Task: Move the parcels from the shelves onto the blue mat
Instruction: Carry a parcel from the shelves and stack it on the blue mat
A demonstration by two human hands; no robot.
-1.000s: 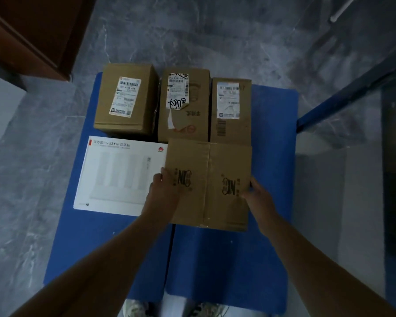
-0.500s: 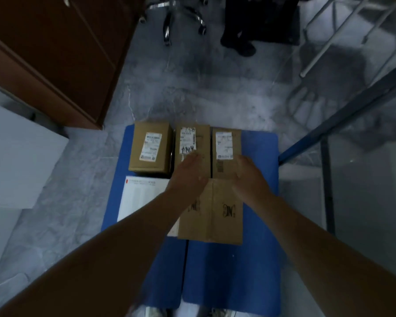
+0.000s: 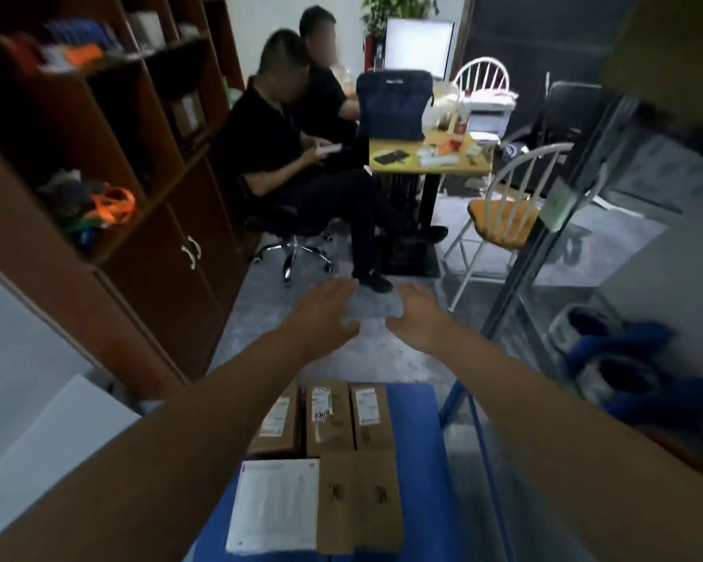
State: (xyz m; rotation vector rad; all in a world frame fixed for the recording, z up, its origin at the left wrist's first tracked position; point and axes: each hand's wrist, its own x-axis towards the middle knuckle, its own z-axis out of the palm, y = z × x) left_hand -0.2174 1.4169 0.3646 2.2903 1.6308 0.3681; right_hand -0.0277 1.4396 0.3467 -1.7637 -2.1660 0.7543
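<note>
On the floor lies the blue mat (image 3: 419, 472) with several parcels on it. Three labelled brown boxes stand in a row at its far end: left (image 3: 279, 423), middle (image 3: 327, 417), right (image 3: 371, 415). In front of them lie a flat white box (image 3: 275, 505) and a flat brown carton (image 3: 360, 500). My left hand (image 3: 325, 314) and my right hand (image 3: 421, 318) are stretched out in the air above and beyond the mat, fingers spread, holding nothing. A metal shelf rack (image 3: 552, 221) with a blue frame stands to the right.
A brown cabinet (image 3: 110, 221) with open shelves lines the left side. Two seated people (image 3: 293, 156) sit ahead at a wooden table (image 3: 427, 160) with a dark bag and clutter. A white chair (image 3: 500, 212) stands by the rack. Blue cloth (image 3: 626, 375) lies on a low rack shelf.
Both hands have let go of the flat brown carton, which now lies on the mat, and have lifted up and forward. My view has tilted up from the mat to the room.
</note>
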